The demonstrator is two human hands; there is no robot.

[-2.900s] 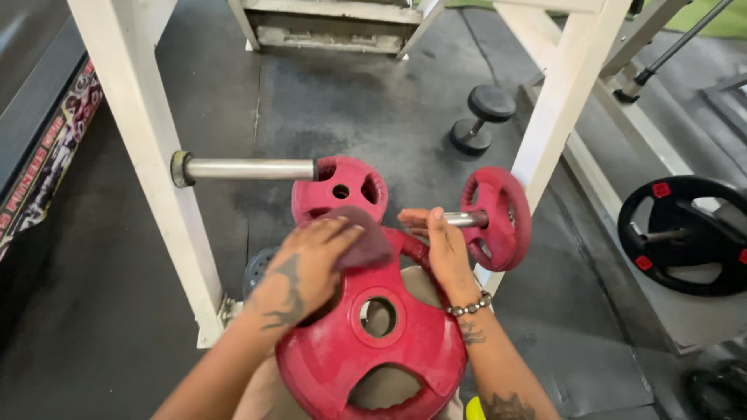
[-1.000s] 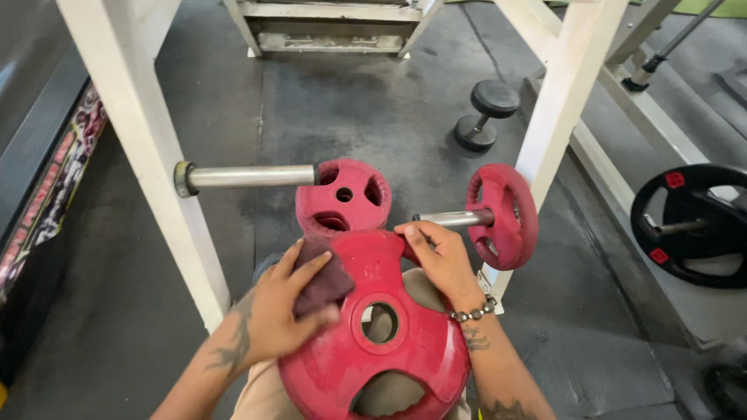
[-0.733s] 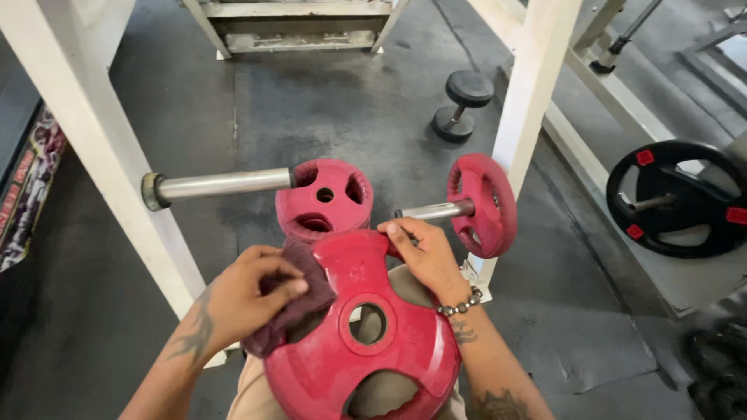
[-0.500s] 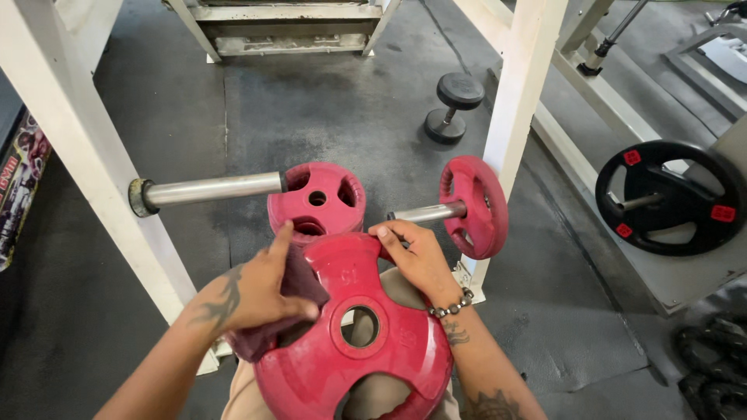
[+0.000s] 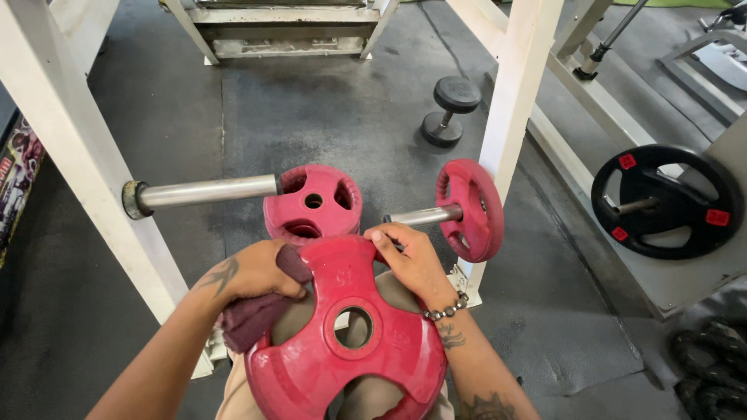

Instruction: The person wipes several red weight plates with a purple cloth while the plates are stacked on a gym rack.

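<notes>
Big weight plate (image 5: 342,342): faded red, scuffed. Cloth (image 5: 253,315): dark maroon. Small plate (image 5: 313,204) at 12 o'clock and side plate (image 5: 471,208) at 1 o'clock: same red. Pegs (image 5: 206,191): bare grey steel. Rack posts (image 5: 70,140): white, chipped. Floor (image 5: 350,109): dark grey, mottled with pale scuffs. Dumbbell (image 5: 445,110): black. Plate (image 5: 661,202) at 3 o'clock: black with 3 red tags. Bracelet (image 5: 445,309): silver-grey beads. Left hand (image 5: 249,272) and right hand (image 5: 408,260): dark tattoos on the wrists.

Red plate (image 5: 366,350) — upright, maroon cloth (image 5: 253,315) alongside
</notes>
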